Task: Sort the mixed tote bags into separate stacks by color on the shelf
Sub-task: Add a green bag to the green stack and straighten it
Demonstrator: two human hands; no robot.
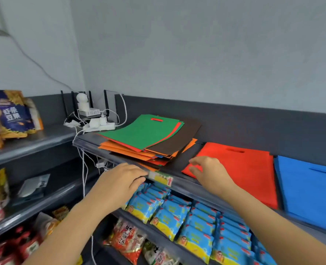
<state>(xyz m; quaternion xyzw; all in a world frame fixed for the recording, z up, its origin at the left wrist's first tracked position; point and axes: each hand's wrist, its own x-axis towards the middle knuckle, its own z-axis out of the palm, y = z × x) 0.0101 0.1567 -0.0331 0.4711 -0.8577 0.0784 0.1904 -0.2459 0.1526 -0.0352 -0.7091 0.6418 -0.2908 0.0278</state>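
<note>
A router and power strip crowd the corner of the shelf; snack packs fill the tier below. The mixed pile, green bag on top, lies just beyond the left hand, whose grip rests relaxed on the shelf lip. The right hand, grip apart, touches the near corner of the red bag, with the blue bag alongside.

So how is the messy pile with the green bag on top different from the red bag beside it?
The mixed pile holds many colours: green, orange, brown; the red bag shows only red. The mixed pile is thick, with edges fanned out; the red bag lies thin and flat. Both sit on the top shelf.
</note>
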